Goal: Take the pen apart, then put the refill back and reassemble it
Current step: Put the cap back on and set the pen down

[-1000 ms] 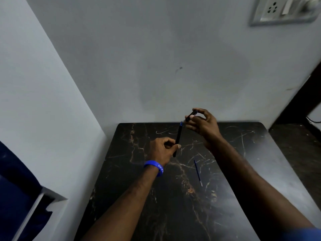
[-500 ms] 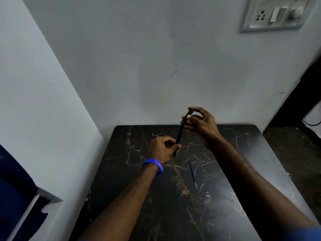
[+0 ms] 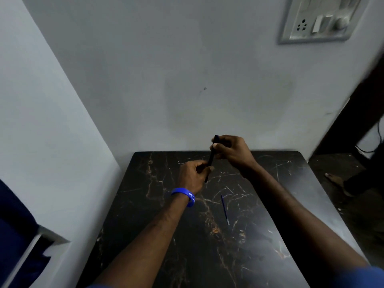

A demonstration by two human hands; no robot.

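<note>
Pen [image 3: 211, 157], dark and slim, is held tilted above the bench [image 3: 291, 183] near the middle of the frame, its top leaning toward the right. The left hand [image 3: 192, 175] wraps its fingers [image 3: 202, 165] closed around the lower part of the barrel, whose bottom end pokes out just below the thumb. The right hand [image 3: 230, 151] pinches the upper end, fingers closed on it, with the very tip showing above them; whether a cap or end piece is seated there is too dark to tell. A blue wristband [image 3: 184, 196] sits on the left wrist. The refill [image 3: 224, 208], a thin blue rod, lies flat on the bench lower and to the right of the hands, apart from both, running diagonally toward the lower right. The bench is dark with pale veins and stands against a grey wall [image 3: 187, 80]. A switch plate [image 3: 320, 19] is in the upper right of the frame.
</note>
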